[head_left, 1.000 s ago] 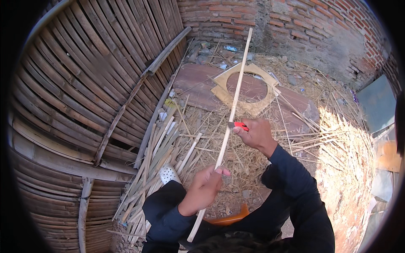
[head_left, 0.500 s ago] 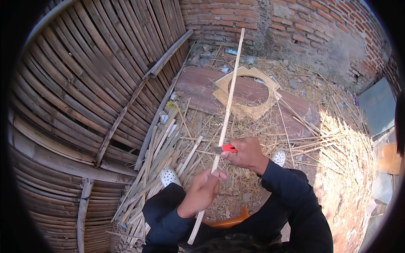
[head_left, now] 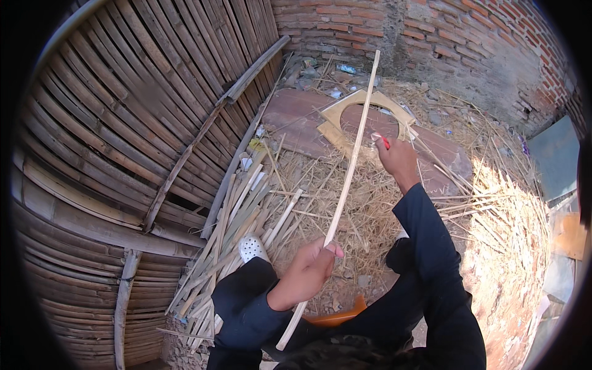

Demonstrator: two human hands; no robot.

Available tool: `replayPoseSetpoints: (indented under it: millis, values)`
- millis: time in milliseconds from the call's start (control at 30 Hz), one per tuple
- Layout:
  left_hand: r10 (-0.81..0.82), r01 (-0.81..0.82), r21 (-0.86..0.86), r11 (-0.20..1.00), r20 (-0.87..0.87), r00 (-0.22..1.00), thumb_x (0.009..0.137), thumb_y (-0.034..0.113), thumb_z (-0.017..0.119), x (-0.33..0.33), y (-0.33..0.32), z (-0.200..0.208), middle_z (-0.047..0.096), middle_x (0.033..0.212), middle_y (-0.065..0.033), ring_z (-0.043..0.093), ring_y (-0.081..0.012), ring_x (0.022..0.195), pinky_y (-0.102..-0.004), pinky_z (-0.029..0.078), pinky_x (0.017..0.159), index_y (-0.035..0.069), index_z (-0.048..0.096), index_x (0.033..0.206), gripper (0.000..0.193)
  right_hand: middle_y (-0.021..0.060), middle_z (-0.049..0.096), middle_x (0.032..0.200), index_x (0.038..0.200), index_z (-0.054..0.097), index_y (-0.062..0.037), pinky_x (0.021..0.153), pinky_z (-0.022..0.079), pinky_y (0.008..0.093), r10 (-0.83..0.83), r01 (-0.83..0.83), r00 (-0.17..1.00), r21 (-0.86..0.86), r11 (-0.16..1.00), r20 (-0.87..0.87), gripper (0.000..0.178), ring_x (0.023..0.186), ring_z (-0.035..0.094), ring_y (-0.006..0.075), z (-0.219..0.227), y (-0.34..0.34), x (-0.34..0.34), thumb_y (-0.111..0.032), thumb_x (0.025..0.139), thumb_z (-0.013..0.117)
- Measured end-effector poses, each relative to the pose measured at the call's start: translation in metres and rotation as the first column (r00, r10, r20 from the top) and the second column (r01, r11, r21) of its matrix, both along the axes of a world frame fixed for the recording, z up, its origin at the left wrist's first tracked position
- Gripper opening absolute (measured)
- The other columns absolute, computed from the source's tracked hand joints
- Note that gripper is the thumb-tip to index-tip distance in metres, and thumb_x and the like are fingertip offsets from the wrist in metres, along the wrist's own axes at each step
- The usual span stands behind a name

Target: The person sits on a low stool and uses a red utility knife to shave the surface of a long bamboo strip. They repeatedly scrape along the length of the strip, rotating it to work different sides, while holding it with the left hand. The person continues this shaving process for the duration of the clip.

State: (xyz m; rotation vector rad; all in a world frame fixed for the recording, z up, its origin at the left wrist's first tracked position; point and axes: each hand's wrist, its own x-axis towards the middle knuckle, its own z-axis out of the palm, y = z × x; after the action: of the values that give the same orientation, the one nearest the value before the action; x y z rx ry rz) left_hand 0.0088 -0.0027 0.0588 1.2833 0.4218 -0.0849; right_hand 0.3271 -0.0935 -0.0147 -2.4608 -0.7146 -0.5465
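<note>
A long pale bamboo strip (head_left: 351,174) slants up and away from me, its lower end near my lap. My left hand (head_left: 310,269) is closed around it in its lower part. Farther out, to the right of the strip, my right hand (head_left: 398,161) is closed on a red utility knife (head_left: 383,142). The knife's blade end points up and left, near the strip but apart from it. Most of the knife's handle is hidden in my fingers.
Bamboo strips (head_left: 229,231) lie piled on the left, beside a slatted bamboo wall (head_left: 123,105). Shavings (head_left: 382,216) cover the ground. Ahead, a board with a round hole (head_left: 338,114) rests on a reddish-brown plank (head_left: 290,120), before a brick wall (head_left: 444,37).
My right hand with the knife has moved forward and right, off the strip. My left hand, still holding the strip, has shifted slightly right and up.
</note>
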Motion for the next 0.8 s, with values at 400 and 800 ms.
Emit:
replayPoseSetpoints:
  millis: [400, 800]
  values:
    - [0.054, -0.032, -0.214, 0.976, 0.102, 0.993, 0.102, 0.024, 0.041, -0.012, 0.018, 0.002, 0.034, 0.056, 0.0056, 0.029, -0.0034, 0.045, -0.0203, 0.023, 0.042, 0.004, 0.052, 0.101, 0.022, 0.0098, 0.052, 0.05, 0.06, 0.056, -0.0082, 0.043, 0.04, 0.0392, 0.665, -0.665, 0.746, 0.045, 0.745, 0.012, 0.057, 0.045, 0.055, 0.03, 0.04, -0.015, -0.123, -0.06, 0.083, 0.057]
    - [0.011, -0.005, -0.188, 0.982, 0.031, 0.999, 0.099, 0.022, 0.048, 0.006, 0.009, 0.014, 0.032, 0.059, 0.0075, 0.027, -0.0033, 0.046, -0.021, 0.023, 0.044, 0.009, 0.046, 0.093, 0.015, 0.0098, 0.049, 0.048, 0.06, 0.055, -0.0074, 0.042, 0.04, 0.0389, 0.725, -0.727, 0.687, 0.071, 0.683, 0.054, 0.059, 0.045, 0.055, 0.0311, 0.038, -0.005, -0.147, -0.061, 0.084, 0.054]
